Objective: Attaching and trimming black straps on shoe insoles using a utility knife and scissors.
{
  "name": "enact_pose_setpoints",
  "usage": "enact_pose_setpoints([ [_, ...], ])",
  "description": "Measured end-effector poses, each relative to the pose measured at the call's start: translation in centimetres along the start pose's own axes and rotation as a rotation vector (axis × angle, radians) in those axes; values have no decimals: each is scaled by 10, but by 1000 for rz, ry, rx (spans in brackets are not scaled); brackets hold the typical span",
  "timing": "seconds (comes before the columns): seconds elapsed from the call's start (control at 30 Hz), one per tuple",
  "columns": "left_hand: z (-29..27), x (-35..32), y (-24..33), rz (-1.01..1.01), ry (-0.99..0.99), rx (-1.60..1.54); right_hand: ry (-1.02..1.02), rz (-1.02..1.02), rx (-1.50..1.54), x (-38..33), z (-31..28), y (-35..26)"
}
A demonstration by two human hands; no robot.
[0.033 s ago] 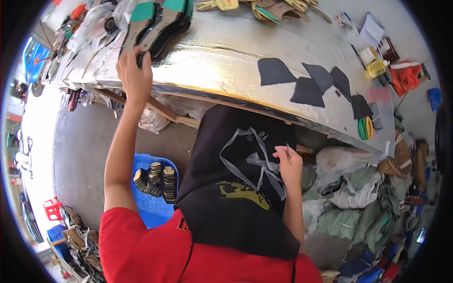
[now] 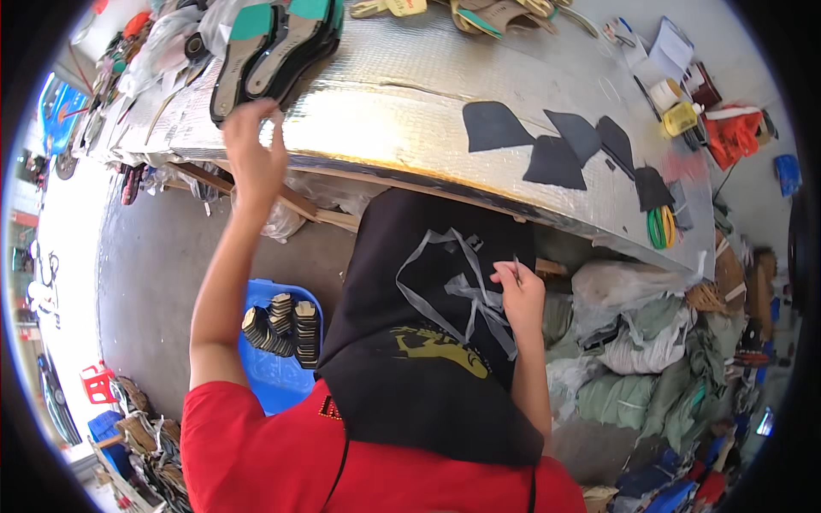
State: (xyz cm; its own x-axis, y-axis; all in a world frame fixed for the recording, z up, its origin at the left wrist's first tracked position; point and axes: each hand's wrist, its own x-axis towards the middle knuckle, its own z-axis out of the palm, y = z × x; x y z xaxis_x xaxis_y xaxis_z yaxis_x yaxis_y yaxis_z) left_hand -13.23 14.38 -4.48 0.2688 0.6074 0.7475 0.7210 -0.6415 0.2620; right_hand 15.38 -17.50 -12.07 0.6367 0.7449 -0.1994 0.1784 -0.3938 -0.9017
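Note:
Two stacks of dark shoe insoles with grey-beige tops and green ends, the left stack [image 2: 235, 73] and the right stack [image 2: 295, 53], lie on the far left of the foil-covered table [image 2: 385, 111]. My left hand [image 2: 255, 154] is at their near ends, thumb and fingers apart, with no object visible in it. Its fingertips are slightly blurred. Over my black apron [image 2: 410, 299], my right hand [image 2: 522, 295] is closed on a thin dark pen-like tool [image 2: 516, 270], mostly hidden by the fingers. Loose grey ribbon strips [image 2: 466, 291] hang on the apron.
Several dark trapezoid pieces [image 2: 496, 126] lie on the table's right side, beside green and yellow bands [image 2: 661, 227]. Below left, a blue bin [image 2: 274, 376] holds stacked dark pieces. Wrapped green bundles [image 2: 616, 402] lie on the floor at right. Tan straps [image 2: 505, 17] are at the table's far edge.
My left hand has drawn back slightly toward me and right, off the near end of the insole stacks. My right hand has barely moved; more of its thin tool shows.

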Motion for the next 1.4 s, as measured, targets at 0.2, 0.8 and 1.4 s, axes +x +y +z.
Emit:
enact_pose_setpoints([
  [0.2, -6, -113, 113, 36, -745, -648, -90, -208, -485, -3, 18, 4],
  [0.8, -6, -153, 160, 162, -1046, -565, 1311, 475, 96, -151, -276, 270],
  [1.4, 17, -136, 221, 290, -1192, -546, 514, 1302, -269, -278, -41, 457],
])
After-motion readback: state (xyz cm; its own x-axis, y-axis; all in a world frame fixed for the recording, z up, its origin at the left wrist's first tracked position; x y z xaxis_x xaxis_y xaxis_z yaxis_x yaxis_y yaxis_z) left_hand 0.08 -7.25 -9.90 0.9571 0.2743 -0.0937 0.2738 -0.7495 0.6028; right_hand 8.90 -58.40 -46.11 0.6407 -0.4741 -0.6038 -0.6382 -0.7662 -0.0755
